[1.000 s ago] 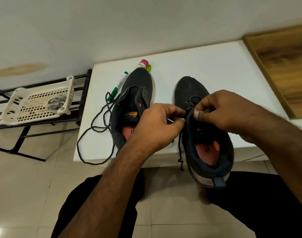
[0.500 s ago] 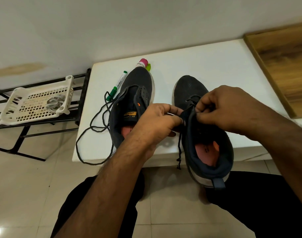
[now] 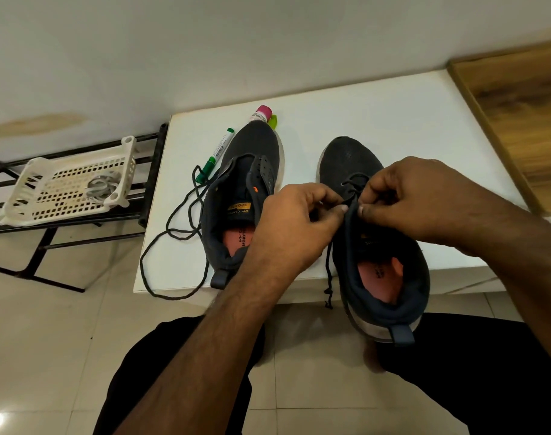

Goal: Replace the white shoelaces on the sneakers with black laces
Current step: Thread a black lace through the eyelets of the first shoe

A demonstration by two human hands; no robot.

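White tabletop (image 3: pixel 377 120) against a pale wall, seen from above by someone seated at its near edge, with tiled floor below. Two dark sneakers stand on it side by side, toes pointing away. On the right sneaker (image 3: pixel 355 158) a black lace (image 3: pixel 352 178) already crosses the lowest eyelets, and one free end (image 3: pixel 329 277) dangles over the table edge. The left sneaker (image 3: pixel 252 158) has no lace threaded; a second black lace (image 3: pixel 170 233) lies looped loosely beside it on the table and droops past the edge. Both hands meet over the right sneaker's eyelet row. The left hand (image 3: pixel 296 224) has its fingers curled, thumb and forefinger pinching the lace at the shoe's left flap. The right hand (image 3: pixel 424 196) is likewise curled, thumb and forefinger pinching at the same spot, whether on the lace tip or the flap cannot be told. Judging by this, lacing of the first shoe has only begun (most eyelets sit hidden under the hands). To thread well, hold the flap steady, feed the tip squarely through the next eyelet, then draw slack evenly so both ends match. A green marker (image 3: pixel 216 155) lies near the left sneaker's toe, and a white basket (image 3: pixel 65 183) sits on a black rack (image 3: pixel 148 171) to the left.
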